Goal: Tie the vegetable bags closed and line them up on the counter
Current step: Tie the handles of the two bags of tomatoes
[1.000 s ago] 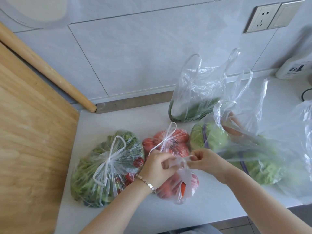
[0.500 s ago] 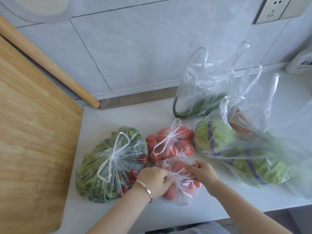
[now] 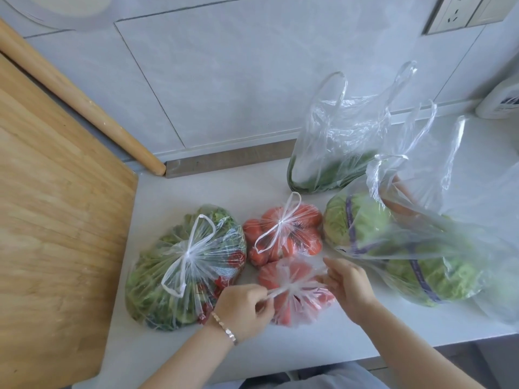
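Observation:
A clear bag of red tomatoes (image 3: 295, 299) lies near the counter's front edge. My left hand (image 3: 244, 310) pinches one of its twisted handles and pulls it left; my right hand (image 3: 348, 284) holds the other handle on the right. Behind it sits a tied bag of tomatoes (image 3: 283, 231), and to the left a tied bag of leafy greens with red peppers (image 3: 182, 265). On the right lie an untied bag of cabbage (image 3: 407, 248), an untied bag of carrots (image 3: 404, 189) and, by the wall, an untied bag of dark greens (image 3: 331, 153).
A wooden cutting board (image 3: 56, 220) covers the left side, with a rolling pin (image 3: 84, 102) leaning on the tiled wall. A white appliance (image 3: 502, 102) stands at the far right under a wall socket (image 3: 460, 12). The white counter (image 3: 224, 186) ends just below my hands.
The front tomato bag has come down onto the counter. My hands have moved apart, drawing its two handles out to the left and right.

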Motion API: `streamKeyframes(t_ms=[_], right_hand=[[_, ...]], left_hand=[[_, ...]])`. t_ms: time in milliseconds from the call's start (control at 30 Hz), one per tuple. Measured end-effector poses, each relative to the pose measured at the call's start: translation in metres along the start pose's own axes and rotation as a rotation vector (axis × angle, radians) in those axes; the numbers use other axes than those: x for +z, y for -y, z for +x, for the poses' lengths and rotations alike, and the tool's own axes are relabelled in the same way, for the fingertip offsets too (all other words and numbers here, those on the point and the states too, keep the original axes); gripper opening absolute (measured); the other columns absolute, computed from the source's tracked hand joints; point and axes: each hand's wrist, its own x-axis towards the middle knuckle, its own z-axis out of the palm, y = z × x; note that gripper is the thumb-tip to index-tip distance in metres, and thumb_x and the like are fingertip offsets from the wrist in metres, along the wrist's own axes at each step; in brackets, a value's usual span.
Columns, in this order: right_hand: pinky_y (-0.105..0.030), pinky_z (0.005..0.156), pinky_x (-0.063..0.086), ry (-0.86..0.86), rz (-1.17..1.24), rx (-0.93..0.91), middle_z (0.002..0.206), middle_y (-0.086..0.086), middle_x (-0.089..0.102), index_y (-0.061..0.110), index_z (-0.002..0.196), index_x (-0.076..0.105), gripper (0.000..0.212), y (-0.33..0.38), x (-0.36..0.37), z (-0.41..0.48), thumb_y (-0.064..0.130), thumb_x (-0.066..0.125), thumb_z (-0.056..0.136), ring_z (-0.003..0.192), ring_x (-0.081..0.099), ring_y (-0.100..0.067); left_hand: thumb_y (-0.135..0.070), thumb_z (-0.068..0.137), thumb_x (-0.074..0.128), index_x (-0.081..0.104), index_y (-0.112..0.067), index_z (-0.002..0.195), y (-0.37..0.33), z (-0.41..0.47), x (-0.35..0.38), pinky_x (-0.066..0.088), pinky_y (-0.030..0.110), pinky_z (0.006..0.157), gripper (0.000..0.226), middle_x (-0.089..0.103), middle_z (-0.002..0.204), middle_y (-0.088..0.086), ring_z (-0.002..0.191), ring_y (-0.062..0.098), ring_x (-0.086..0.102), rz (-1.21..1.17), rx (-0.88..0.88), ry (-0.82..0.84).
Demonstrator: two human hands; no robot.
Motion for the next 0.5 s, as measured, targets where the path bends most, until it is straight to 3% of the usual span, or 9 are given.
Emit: streamKeyframes(t_ms=[33,100,167,233,333,433,500], right_hand=[[-0.026,0.046,0.037,0.112,0.02,0.041,0.037,0.007,0.024,0.02,0.043,0.033,0.047,0.014,0.004,-0.004,0.004,0.057,0.08,0.036,0.025,-0.012],[-0.021,0.036,0.029,0.294,-0.249,0.153,0.039,0.007,0.02,0.02,0.042,0.041,0.045,0.042,0.011,-0.011,0.011,0.06,0.081,0.033,0.019,-0.01],[-0.018,0.034,0.028,0.42,-0.655,0.176,0.04,0.006,0.021,0.019,0.043,0.048,0.043,0.062,0.016,-0.013,0.018,0.063,0.083,0.033,0.021,-0.01],[-0.018,0.036,0.026,0.431,-0.814,0.124,0.04,0.007,0.022,0.022,0.041,0.038,0.049,0.07,0.018,-0.008,0.016,0.065,0.082,0.034,0.021,-0.01],[-0.018,0.036,0.023,0.323,-0.74,0.101,0.039,0.007,0.023,0.022,0.04,0.036,0.051,0.064,0.011,0.003,0.006,0.061,0.081,0.034,0.02,-0.01],[-0.016,0.034,0.02,0.209,-0.515,0.214,0.037,0.007,0.023,0.018,0.045,0.034,0.047,0.041,-0.007,0.012,-0.002,0.056,0.082,0.031,0.019,-0.009],[-0.017,0.033,0.019,0.144,-0.432,0.248,0.036,0.006,0.023,0.017,0.045,0.033,0.048,0.027,-0.013,0.013,-0.003,0.056,0.082,0.03,0.019,-0.009]], left_hand=[[-0.036,0.079,0.048,0.057,-0.015,0.057,-0.005,0.005,-0.006,0.034,0.017,0.043,0.032,0.058,0.048,0.002,0.043,0.018,0.053,0.033,-0.036,-0.007],[-0.042,0.078,0.052,0.062,-0.017,0.062,-0.015,0.016,-0.019,0.037,0.017,0.043,0.031,0.063,0.049,0.001,0.044,0.017,0.057,0.129,0.071,-0.029],[-0.032,0.071,0.068,0.061,-0.019,0.05,-0.023,0.026,-0.034,0.038,0.015,0.038,0.026,0.059,0.041,-0.002,0.037,0.015,0.054,0.169,0.235,-0.014],[-0.024,0.066,0.073,0.06,-0.019,0.046,-0.022,0.03,-0.039,0.037,0.015,0.039,0.025,0.058,0.04,-0.003,0.036,0.015,0.051,0.212,0.381,-0.046],[-0.022,0.065,0.073,0.058,-0.019,0.044,-0.007,0.025,-0.035,0.037,0.016,0.042,0.026,0.059,0.043,-0.006,0.039,0.013,0.05,0.306,0.435,-0.043],[-0.022,0.064,0.073,0.058,-0.02,0.046,0.011,0.012,-0.019,0.038,0.015,0.045,0.024,0.058,0.043,-0.008,0.042,0.009,0.052,0.346,0.467,0.017],[-0.021,0.066,0.074,0.059,-0.02,0.047,0.017,0.004,-0.006,0.042,0.015,0.045,0.024,0.057,0.043,-0.007,0.043,0.009,0.052,0.318,0.4,0.072]])
